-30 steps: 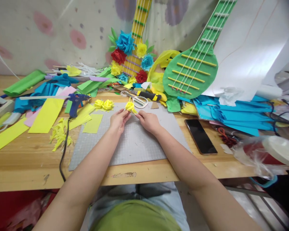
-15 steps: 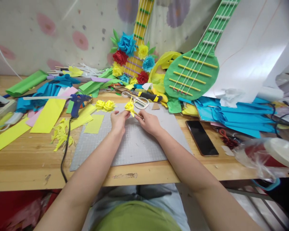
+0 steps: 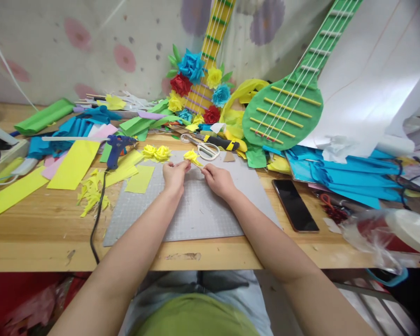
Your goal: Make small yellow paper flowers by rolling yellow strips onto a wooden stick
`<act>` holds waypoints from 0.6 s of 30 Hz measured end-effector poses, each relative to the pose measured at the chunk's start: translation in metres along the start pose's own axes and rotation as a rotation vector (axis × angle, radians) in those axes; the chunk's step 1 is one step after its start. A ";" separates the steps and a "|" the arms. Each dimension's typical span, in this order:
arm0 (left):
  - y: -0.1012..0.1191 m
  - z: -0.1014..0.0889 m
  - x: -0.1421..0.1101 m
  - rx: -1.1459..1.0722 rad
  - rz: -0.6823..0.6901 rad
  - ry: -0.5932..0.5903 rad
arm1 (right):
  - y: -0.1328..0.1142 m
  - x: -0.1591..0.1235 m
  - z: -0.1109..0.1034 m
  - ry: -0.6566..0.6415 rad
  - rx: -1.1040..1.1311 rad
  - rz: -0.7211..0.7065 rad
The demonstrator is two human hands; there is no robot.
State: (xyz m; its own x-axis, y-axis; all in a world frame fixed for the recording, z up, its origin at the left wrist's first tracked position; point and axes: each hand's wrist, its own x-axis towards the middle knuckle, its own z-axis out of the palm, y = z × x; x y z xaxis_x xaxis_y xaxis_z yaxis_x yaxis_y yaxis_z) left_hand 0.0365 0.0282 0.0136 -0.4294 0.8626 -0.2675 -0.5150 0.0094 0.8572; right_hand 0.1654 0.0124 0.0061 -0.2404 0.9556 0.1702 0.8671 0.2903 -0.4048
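Flower [image 3: 191, 156], one, yellow: held above the far part of the mat [image 3: 199, 219], between the two hands, its head to the left and its thin stem [image 3: 197, 163] slanting down to the right.

Right hand [image 3: 218, 179]: fingers clamped together on the stem.

Left hand [image 3: 174, 178]: fingers bent close at the flower's left side; whether they gripped it could not be told.

Scissors [image 3: 209, 151], one pair: lay just beyond the flower, handles nearest.

Blossoms [image 3: 156, 152], two, yellow: sat side by side, left of the flower.

Yellow square [image 3: 140, 179], one: overlapped the mat's left edge.

Glue gun [image 3: 115, 151], one, blue: stood left of the mat, a white stick [image 3: 73, 138] protruding from its back, the cord [image 3: 100, 203] running to the near edge of the counter [image 3: 56, 238].

Yellow scraps [image 3: 91, 192], a heap: lay beside the cord.

Phone [image 3: 295, 205], one, screen dark: lay right of the mat.

Green lute [image 3: 283, 112], one, stringed: leaned at the back, right of a yellow neck [image 3: 214, 42] with flowers clustered about its base.
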 end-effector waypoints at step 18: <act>-0.004 -0.003 0.001 -0.037 -0.051 -0.019 | 0.002 0.001 0.004 0.035 0.015 0.007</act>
State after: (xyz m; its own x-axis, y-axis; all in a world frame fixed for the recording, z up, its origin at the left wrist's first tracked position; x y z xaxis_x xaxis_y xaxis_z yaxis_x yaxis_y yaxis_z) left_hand 0.0356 0.0276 0.0080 -0.3881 0.8708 -0.3018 -0.5631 0.0351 0.8256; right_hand 0.1654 0.0138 0.0022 -0.2187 0.9555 0.1981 0.8622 0.2843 -0.4192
